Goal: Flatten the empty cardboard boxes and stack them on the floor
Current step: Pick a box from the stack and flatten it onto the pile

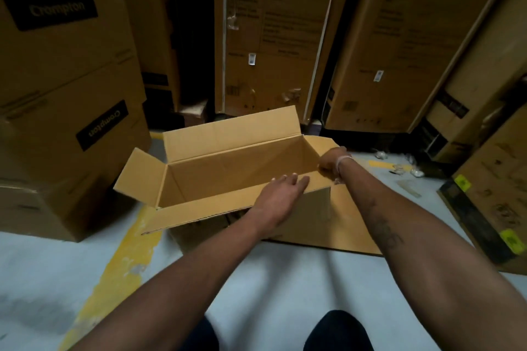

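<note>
From where I sit the job looks barely begun on this one: the open box (236,168) stands upright on the floor (271,279) with all four top flaps spread, its inside bare as far as I can see, and its walls not yet folded down. Under and behind its near right corner lies a flat sheet of cardboard (353,225), which I take for a box already flattened and the start of the stack, though I cannot be sure. What is left, in my judgement, is to collapse this box and lay it on that sheet.

My left hand (281,194) rests on the near flap close to the box's right end, fingers (288,178) stretched out nearly straight over the near rim, holding nothing. My right hand (330,162) is at the box's right end, fingers curled round the top edge of the short right flap; the grip itself is partly hidden by the wrist with its pale band (342,164).

The box sits mid-scene, beside a yellow floor stripe (125,259), with stacked printed cartons (65,100) to the left and tall cartons (273,31) leaning behind.
</note>
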A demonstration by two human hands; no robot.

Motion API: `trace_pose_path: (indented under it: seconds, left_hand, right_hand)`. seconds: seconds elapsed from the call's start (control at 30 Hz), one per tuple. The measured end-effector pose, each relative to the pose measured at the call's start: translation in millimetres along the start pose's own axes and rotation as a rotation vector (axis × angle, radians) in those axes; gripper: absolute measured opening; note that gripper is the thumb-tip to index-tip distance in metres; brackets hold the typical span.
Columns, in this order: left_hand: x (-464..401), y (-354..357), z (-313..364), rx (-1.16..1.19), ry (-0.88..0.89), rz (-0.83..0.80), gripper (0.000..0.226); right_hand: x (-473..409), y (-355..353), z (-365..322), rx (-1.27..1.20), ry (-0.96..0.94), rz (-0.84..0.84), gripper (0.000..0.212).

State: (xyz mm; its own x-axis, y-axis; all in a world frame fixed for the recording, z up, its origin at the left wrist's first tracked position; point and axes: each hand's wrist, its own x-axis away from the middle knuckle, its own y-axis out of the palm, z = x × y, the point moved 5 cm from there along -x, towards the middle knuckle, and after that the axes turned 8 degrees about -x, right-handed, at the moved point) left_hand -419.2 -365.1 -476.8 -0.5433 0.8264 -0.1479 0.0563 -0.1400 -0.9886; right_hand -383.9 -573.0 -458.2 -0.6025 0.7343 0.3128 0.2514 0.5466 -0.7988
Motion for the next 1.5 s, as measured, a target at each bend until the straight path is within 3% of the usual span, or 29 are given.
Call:
trace_pose_path:
  seconds: [0.07,0.13,0.23,0.3,0.33,0.4,0.5,0.57,0.67,0.8,0.93,1.07,1.2,1.33,1.5]
  left_hand:
    - [1,-18,-8,-0.002,-0.036,0.136,0.066]
    - [2,-32,-23,0.027,-0.062,0.218,0.062]
    - [-2,-61,-44,0.156,-0.136,0.307,0.063]
    - [-8,-88,-53,0.195,-0.168,0.371,0.059]
    - [-12,-104,-58,0.233,-0.185,0.401,0.057]
    - [-21,-130,-68,0.339,-0.246,0.433,0.053]
    - [-34,-156,-90,0.605,-0.339,0.513,0.042]
    - [-38,-159,-103,0.796,-0.412,0.569,0.037]
    - [-39,-122,-134,1.114,-0.614,0.649,0.032]
    - [-31,-3,-187,1.42,-0.973,0.691,0.039]
    - [17,79,-187,1.694,-1.27,0.731,0.043]
    - [61,136,-202,1.683,-1.414,0.798,0.042]
    - [78,136,-216,1.505,-1.393,0.662,0.039]
    - [75,143,-221,1.319,-1.389,0.528,0.041]
    - [74,130,-222,1.193,-1.391,0.563,0.038]
  right_hand:
    - [27,-12,-20,-0.202,-0.078,-0.11,0.003]
    - [44,-30,-29,-0.545,-0.104,-0.151,0.01]
    - [59,-59,-41,-1.1,-0.157,-0.312,0.056]
    - [58,-76,-42,-1.435,-0.185,-0.295,0.086]
    - [52,-83,-42,-1.504,-0.23,-0.236,0.091]
    - [54,-92,-47,-1.338,-0.346,-0.052,0.092]
    - [58,-96,-61,-0.714,-0.463,0.251,0.091]
    - [62,-89,-72,-0.442,-0.502,0.327,0.088]
    - [58,-64,-81,-0.32,-0.499,0.245,0.099]
    - [38,1,-74,-0.054,-0.445,-0.013,0.102]
    - [31,86,-35,0.235,-0.389,-0.279,0.101]
    - [27,156,10,0.414,-0.363,-0.388,0.101]
    - [30,186,31,0.433,-0.393,-0.356,0.098]
    - [24,184,30,0.454,-0.417,-0.308,0.1]
    - [-1,149,28,0.51,-0.427,-0.195,0.11]
